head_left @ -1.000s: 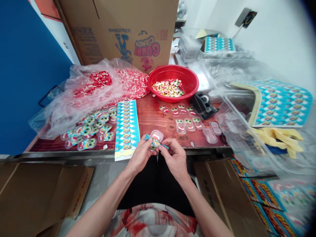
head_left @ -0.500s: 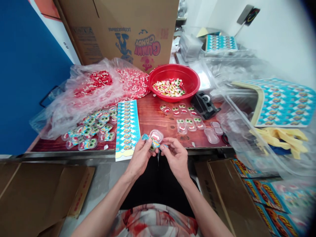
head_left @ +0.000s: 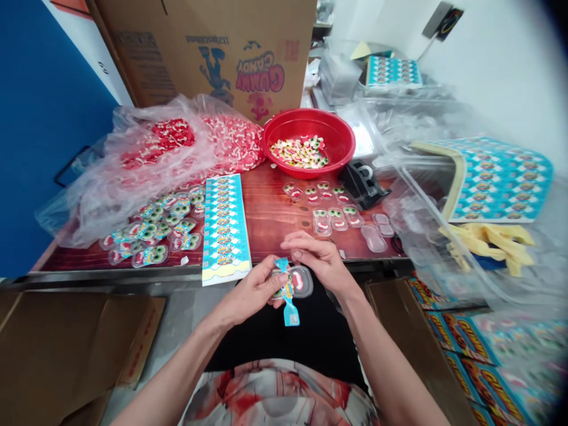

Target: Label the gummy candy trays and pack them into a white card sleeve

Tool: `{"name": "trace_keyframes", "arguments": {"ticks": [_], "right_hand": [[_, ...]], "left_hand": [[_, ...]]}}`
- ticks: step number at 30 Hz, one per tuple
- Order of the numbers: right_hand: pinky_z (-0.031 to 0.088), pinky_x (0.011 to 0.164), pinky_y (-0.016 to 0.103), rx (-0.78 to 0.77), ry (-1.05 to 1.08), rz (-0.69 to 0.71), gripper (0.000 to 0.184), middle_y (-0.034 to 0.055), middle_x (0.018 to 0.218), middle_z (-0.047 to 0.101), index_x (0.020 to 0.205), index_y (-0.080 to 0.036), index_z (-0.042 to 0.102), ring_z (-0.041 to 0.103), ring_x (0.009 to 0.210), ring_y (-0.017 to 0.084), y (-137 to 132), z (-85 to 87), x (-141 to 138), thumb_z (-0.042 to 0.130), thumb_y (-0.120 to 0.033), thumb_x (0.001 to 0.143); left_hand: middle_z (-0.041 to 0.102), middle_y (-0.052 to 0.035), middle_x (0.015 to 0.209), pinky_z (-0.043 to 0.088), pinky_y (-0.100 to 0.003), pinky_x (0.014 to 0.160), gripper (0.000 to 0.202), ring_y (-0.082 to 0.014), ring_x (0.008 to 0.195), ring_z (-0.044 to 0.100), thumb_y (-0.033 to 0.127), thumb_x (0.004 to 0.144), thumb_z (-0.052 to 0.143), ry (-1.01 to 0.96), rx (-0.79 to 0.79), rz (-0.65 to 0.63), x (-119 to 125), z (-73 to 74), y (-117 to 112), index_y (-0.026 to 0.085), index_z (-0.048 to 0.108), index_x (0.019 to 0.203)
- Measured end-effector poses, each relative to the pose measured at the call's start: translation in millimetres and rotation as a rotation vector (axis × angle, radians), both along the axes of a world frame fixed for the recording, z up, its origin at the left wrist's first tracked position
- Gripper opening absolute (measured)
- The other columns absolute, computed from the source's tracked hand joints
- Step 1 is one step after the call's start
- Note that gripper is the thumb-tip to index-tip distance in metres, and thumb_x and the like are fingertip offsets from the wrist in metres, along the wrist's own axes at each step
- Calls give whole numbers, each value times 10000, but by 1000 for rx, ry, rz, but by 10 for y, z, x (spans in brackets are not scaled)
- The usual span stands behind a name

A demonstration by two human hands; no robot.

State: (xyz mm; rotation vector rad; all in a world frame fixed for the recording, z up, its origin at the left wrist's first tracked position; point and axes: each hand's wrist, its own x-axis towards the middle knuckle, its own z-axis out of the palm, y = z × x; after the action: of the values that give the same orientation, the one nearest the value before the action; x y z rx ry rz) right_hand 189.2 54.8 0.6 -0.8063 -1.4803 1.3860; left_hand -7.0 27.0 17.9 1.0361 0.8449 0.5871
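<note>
Candy pack (head_left: pixel 302 281) sits pinched in my left hand (head_left: pixel 256 291), lower centre; my right hand (head_left: pixel 327 260) is near, fingers loosely parted.

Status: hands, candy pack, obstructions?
Left hand holding candy pack, blue label across it, lower end sticking out. Right hand close by, grip unclear. No obstruction visible between hands and pack.

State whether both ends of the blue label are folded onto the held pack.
No: one end of the blue label sticks out past the clear pack in the left hand.
</note>
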Motion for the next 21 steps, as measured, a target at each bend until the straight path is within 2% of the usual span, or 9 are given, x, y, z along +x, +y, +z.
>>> {"name": "trace_keyframes", "arguments": {"ticks": [2,4,7,12,17,21], "right_hand": [[514,929,347,63,-44,177,212,64,1156,629,1087,-272,796,619,1058,185,64,68,55,615,-301,980],[491,993,388,85,-72,242,197,66,1163,614,1072,-277,800,601,1129,202,95,102,73,636,-311,968],[496,996,409,74,-122,141,137,52,1130,624,1001,-295,810,614,1104,208,90,97,58,717,-327,907],[548,849,376,0,-87,11,149,58,1010,678,898,-249,811,656,948,207,19,6,-9,723,-369,887],[537,816,341,-33,-22,-129,131,58,967,704,857,-218,795,667,913,204,-46,-42,-133,733,-333,868],[536,767,311,-87,-10,-146,121,41,917,722,861,-205,769,669,846,190,-71,-30,-202,763,-323,832]], "left_hand": [[505,47,827,407,-182,512,350,-35,558,470,485,905,654,-36,-13,-17,-10,-10,-19,191,492,1006],[532,44,855,402,-182,493,352,-32,532,474,461,913,652,-50,-13,-11,-17,-13,-31,214,456,1068],[578,35,866,412,-190,478,411,-50,515,504,442,903,670,-56,-27,29,-19,-1,-35,252,395,1142],[623,17,904,420,-194,471,473,-62,498,539,409,867,723,-105,-12,112,-5,30,-9,274,365,1145],[588,26,887,454,-193,483,406,-73,539,557,393,881,694,-55,78,188,14,53,27,258,423,1152],[585,22,885,481,-209,535,350,-102,615,581,341,899,665,56,179,293,-8,-21,25,262,446,1160]]}}
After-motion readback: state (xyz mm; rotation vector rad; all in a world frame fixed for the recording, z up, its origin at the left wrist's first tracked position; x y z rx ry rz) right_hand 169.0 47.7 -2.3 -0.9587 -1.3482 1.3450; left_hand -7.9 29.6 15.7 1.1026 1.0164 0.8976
